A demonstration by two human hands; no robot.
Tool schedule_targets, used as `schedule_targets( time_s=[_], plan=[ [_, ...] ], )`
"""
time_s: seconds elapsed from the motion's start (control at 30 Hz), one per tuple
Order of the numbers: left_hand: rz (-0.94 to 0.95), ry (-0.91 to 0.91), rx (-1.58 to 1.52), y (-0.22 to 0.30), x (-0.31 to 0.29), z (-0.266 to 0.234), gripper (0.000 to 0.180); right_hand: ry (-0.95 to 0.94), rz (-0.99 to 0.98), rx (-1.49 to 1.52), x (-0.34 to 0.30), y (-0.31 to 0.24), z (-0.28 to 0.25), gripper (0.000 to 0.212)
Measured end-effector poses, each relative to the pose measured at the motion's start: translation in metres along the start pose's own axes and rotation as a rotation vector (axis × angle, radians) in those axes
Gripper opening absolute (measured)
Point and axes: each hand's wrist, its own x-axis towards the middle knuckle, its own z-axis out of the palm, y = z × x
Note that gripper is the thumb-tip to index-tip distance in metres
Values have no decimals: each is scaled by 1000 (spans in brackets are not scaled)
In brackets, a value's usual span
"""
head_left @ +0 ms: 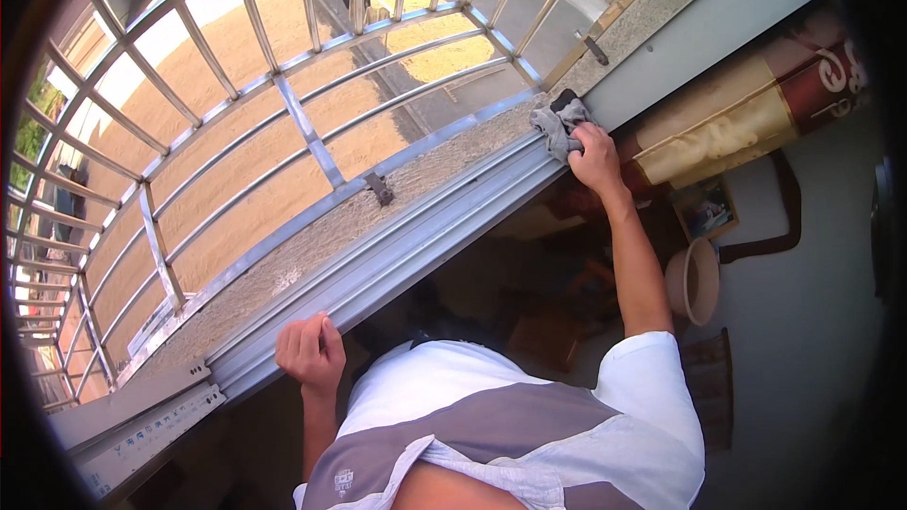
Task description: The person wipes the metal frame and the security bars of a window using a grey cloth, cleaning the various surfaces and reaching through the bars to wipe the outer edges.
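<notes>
My right hand [595, 159] is closed on a crumpled grey rag [557, 125]. It presses the rag into the right end of the silver window track [406, 241], where the track meets the upright side frame [694, 42]. A darker patch shows on the rag's upper edge. My left hand [310, 351] is a loose fist beside the inner edge of the track, toward its left end. Nothing shows between its fingers. Long parallel grooves run the whole visible length of the track.
Beyond the track lie a rough concrete ledge [312, 255] and a metal bar cage [312, 127]. Pale sash frames [151, 430] stand at lower left. Inside, at right, are a red and cream hanging [727, 137], a picture frame [709, 212] and a round pale basin [694, 281].
</notes>
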Motion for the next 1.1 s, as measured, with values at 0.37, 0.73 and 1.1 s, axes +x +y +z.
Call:
schedule_targets(
  time_s=[0.37,0.73,1.1],
  plan=[
    [9,1,46,1,-2,2,2,25,52,82,-13,-163,-2,17],
    [19,9,-8,1,-2,-3,2,421,436,1339,54,-72,-84,26],
    [35,-6,10,1,-1,1,1,124,39,-136,-8,-34,8,18]
  ],
)
